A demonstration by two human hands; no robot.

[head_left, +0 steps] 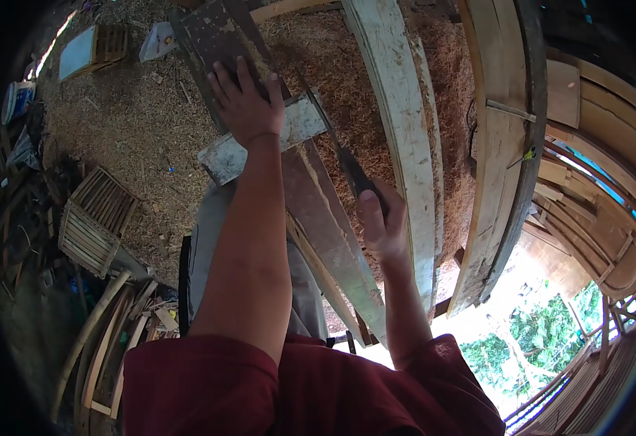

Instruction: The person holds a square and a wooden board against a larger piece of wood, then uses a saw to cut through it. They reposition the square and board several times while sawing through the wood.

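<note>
White board (301,122) lies crosswise on the longer brown plank (305,190), its 2 ends jutting past the plank's left and right edges. The saw (349,164) slants across its right end, with the right hand (385,224) closed around the handle, while the left hand (249,105) spreads palm-down over plank and board.

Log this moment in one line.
left hand: spread over brown plank; right hand: gripping saw handle; saw blade: at end of short white board
</note>
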